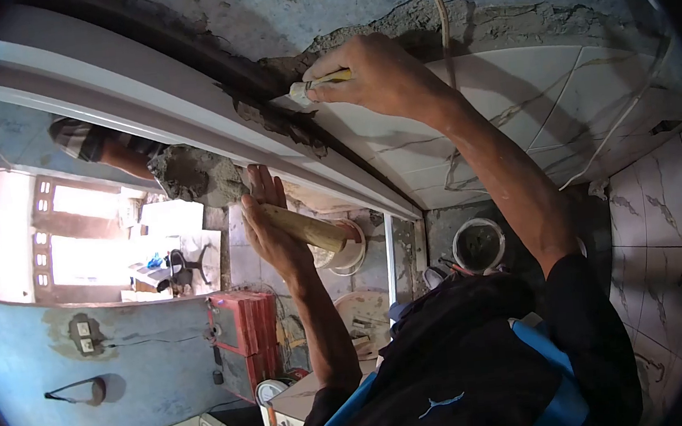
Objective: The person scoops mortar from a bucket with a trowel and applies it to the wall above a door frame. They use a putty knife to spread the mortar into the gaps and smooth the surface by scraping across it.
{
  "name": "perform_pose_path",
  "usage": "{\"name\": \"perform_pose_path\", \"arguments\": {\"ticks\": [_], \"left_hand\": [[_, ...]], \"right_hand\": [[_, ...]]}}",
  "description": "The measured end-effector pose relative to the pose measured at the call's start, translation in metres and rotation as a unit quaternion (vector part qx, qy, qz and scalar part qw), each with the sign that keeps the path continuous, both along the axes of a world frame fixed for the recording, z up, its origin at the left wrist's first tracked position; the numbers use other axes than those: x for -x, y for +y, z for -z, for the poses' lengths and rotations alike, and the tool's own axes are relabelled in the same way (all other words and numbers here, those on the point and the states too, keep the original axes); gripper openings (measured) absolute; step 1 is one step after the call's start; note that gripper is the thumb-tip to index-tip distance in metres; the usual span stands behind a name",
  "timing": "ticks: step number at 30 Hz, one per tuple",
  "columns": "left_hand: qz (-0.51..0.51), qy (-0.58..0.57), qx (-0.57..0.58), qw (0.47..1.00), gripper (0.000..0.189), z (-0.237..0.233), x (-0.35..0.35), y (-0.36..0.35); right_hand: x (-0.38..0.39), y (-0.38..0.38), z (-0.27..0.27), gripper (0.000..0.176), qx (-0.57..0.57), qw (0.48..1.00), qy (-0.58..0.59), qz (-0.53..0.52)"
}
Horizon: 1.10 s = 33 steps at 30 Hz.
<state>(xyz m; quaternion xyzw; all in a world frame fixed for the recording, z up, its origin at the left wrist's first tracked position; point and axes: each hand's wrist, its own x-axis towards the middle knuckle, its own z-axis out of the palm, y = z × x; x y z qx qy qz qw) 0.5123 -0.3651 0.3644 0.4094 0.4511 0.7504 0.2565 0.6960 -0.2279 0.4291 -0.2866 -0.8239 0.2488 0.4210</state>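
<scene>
My left hand (279, 234) is closed round the thick wooden handle (305, 226) of a trowel, with some fingers pointing up past it. A heap of wet grey mortar (194, 176) covers the trowel's blade, beside the white door frame (184, 117). My right hand (369, 79) pinches a small yellow-handled scraper (332, 77). Its pale, smeared head points at the dark gap between the frame and the marbled wall tiles (502, 99). Rough mortar (422, 28) runs along the tiles' edge just past my right hand.
Another person's forearm and plaid sleeve (83, 139) show behind the mortar. A cable (440, 6) crosses the tiled wall. Buckets (480, 246) stand on the floor by my body. Red boxes (245, 325) are stacked in the adjoining room, near a bright window (81, 238).
</scene>
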Motion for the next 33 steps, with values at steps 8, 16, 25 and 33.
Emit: {"name": "perform_pose_path", "arguments": {"ticks": [8, 16, 25, 33], "left_hand": [[-0.01, -0.003, 0.0, 1.0, 0.053, 0.002, 0.002, 0.001], [-0.023, 0.017, -0.017, 0.999, 0.053, 0.003, 0.001, -0.003], [-0.026, -0.026, 0.249, 0.968, 0.037, 0.053, -0.008, -0.096], [-0.067, -0.058, 0.376, 0.922, 0.037, 0.076, -0.028, -0.149]], "right_hand": [[-0.013, 0.013, -0.005, 0.029, 0.047, 0.997, 0.003, -0.062], [-0.069, -0.026, -0.011, 0.036, 0.129, 0.991, 0.03, -0.027], [-0.032, -0.113, 0.041, 0.03, 0.093, 0.991, 0.057, -0.072], [0.029, -0.138, 0.09, 0.032, -0.261, 0.945, -0.121, -0.157]]}}
